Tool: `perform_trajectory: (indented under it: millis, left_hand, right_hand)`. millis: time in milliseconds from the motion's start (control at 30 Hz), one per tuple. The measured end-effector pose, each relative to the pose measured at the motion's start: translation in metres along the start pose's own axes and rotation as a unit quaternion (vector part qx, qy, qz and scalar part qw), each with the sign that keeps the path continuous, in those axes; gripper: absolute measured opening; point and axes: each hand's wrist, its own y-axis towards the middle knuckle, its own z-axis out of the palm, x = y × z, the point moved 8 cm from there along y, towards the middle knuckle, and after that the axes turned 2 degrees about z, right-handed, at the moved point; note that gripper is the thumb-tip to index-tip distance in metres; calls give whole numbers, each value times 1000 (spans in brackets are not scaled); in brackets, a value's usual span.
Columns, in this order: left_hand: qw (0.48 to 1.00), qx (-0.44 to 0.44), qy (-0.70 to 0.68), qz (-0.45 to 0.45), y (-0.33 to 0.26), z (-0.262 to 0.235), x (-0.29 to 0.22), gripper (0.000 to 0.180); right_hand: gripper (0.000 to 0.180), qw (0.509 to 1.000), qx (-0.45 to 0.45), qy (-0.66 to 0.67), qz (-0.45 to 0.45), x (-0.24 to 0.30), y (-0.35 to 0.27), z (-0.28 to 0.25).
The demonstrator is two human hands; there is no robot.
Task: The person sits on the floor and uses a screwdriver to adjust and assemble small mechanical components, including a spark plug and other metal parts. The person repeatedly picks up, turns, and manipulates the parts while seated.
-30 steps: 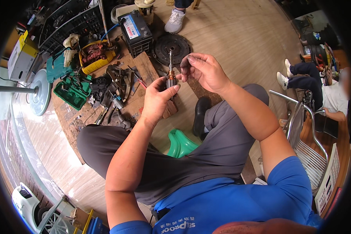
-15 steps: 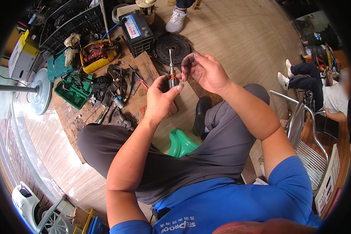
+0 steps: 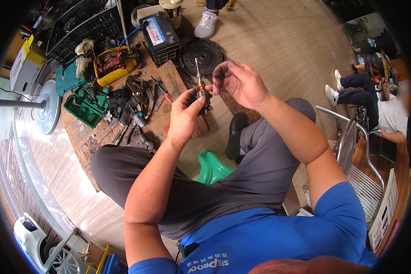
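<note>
A motor armature (image 3: 202, 89) with copper windings, dark metal segments and a long thin shaft is held up before me, its shaft pointing away. My left hand (image 3: 186, 113) is closed around it, thumb pressed on its near side. Just to the right, my right hand (image 3: 243, 84) is raised with curved, blackened fingers and the thumb apart. One of its fingers reaches to the armature's side and seems to touch it. Below the left hand lies a wooden board (image 3: 171, 77) beside red-handled pliers (image 3: 165, 93).
On the work board are a green tool case (image 3: 84, 112), a yellow container (image 3: 112, 66) of reddish parts and several loose metal parts. A car battery (image 3: 160, 39) and clutch disc (image 3: 202, 57) stand beyond. A green stool (image 3: 212, 169) is between my legs; people's feet show farther off.
The armature has turned and tilted in my left hand, its shaft tip shifting slightly left. My left thumb has moved in toward the windings; the right hand has hardly moved.
</note>
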Motion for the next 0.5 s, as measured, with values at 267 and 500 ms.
perform_trajectory:
  millis: [267, 500]
  left_hand:
    - [995, -7, 89, 54, -1, 2, -8, 34]
    - [990, -17, 115, 75, -1, 3, -10, 36]
  right_hand:
    - [40, 1000, 9, 10, -1, 0, 0, 1]
    - [49, 991, -23, 118, 57, -8, 4, -14]
